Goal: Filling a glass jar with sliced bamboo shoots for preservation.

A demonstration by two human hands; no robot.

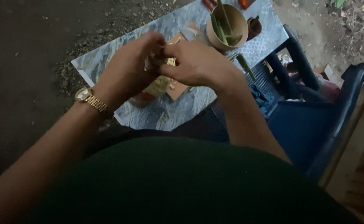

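Bare ground (pixel 32 49), dark and gravelly, lay beneath a marbled grey tabletop (pixel 178 110) set low before the seated person, within easy reach. A blue chair (pixel 315 124) stood at the right, cloth heaped on its seat. Both hands met above the tabletop: the left hand (pixel 128 70), a gold watch (pixel 91 99) on its wrist, and the right hand (pixel 198 64) had their fingers pinched together on a small plastic packet (pixel 159 85), apparently braced one against the other so as to pull it apart. The packet hung between them, clear of the surface. Behind, a tan bowl (pixel 227 25) held green stalks (pixel 219 29) upright; a small brown cup (pixel 254 27) stood just beside it.
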